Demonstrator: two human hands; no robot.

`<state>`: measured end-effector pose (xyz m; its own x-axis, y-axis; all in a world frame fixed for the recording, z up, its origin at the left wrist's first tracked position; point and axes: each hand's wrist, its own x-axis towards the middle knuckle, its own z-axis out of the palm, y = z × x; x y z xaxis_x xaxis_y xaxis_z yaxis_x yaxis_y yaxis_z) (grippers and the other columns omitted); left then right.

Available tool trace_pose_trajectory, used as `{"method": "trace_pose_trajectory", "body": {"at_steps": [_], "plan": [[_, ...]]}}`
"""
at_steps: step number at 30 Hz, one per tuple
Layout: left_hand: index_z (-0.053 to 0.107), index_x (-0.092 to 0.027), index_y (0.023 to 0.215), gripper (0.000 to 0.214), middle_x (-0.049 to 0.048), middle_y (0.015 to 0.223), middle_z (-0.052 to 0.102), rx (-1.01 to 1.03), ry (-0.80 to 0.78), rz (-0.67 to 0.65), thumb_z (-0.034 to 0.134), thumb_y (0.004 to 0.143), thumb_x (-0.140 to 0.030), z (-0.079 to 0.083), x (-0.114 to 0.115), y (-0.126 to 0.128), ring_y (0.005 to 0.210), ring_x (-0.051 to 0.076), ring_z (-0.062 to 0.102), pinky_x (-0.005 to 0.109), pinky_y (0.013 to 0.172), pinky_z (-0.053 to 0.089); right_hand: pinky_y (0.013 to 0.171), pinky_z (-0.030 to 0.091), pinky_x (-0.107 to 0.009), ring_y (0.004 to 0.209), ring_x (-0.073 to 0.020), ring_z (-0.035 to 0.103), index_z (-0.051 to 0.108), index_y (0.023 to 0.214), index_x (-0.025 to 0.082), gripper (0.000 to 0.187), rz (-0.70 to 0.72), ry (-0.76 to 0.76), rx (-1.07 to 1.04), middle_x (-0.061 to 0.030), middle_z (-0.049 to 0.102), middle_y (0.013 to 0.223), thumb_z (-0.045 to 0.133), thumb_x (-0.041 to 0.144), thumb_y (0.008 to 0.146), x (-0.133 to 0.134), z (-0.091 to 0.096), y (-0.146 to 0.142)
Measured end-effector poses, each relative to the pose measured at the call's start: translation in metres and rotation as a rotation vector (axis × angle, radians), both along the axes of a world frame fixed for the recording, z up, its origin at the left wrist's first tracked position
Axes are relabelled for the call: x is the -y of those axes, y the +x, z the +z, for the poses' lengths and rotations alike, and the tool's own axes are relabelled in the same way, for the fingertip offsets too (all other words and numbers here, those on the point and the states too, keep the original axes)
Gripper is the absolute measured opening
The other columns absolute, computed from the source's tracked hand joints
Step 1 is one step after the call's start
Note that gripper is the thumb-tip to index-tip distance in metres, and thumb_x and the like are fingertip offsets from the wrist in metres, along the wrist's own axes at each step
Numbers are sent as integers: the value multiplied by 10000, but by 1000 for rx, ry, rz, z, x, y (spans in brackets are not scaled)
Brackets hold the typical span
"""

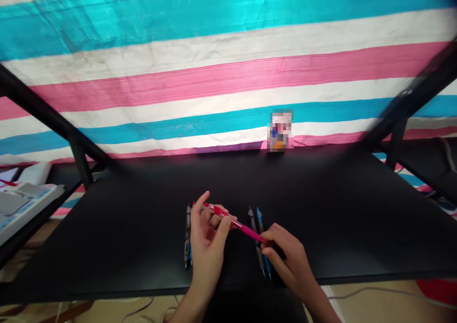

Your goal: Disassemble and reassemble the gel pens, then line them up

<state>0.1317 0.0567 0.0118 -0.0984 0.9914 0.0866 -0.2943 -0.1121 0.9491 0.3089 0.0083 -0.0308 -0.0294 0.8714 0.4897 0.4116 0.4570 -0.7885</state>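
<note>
Over on the black surface [107,247], right by the near edge, what's going on?

Pens, mostly. 1 pink pen [235,224] is held across the gap between both hands, and the other 4 lie flat in 2 pairs.

Which hand's doing what?

Left hand [207,251] is pinching the pink pen's far-left half between thumb and fingers. Right hand [287,259] has the other end pinched in its fingertips, though I can't tell exactly which fingers are on it.

And the pairs?

Right pair sits just beside the right hand: 1 grey pen [254,228] and 1 blue pen [260,220], nearly touching, their near ends partly behind the hand. Left pair runs along the left hand's outer side: 1 dark pen [187,228] and 1 blue-tipped pen [190,259], the second mostly hidden, so that count is my best read.

So where does it stand?

Going by how it lies: 1 pen in hand, 4 down on the surface.

Anything farther off?

A small pixelated box [281,130], too blurred to read, sits at the far edge against a teal, white and pink striped cloth [228,75].
</note>
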Motion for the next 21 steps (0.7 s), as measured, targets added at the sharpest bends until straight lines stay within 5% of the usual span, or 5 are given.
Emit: {"method": "trace_pose_trajectory", "body": {"at_steps": [10,21], "plan": [[621,-216,1145,382,-18,872,729,-148,49,-139,838,831,-203,16,-39,-48,707,131,709,305,698,666,628,475,-267,737,-187,647,683,1058,249,157,-76,-45,-20,-4,671,809,540,184,1054,4,-8,0],[618,-192,1151,432,-14,848,717,-254,6,-261,852,791,-234,25,-69,-58,662,133,714,268,650,613,660,495,-266,709,-169,650,697,1040,230,158,-90,-66,10,-7,665,813,545,197,1062,1,-6,-1]]}}
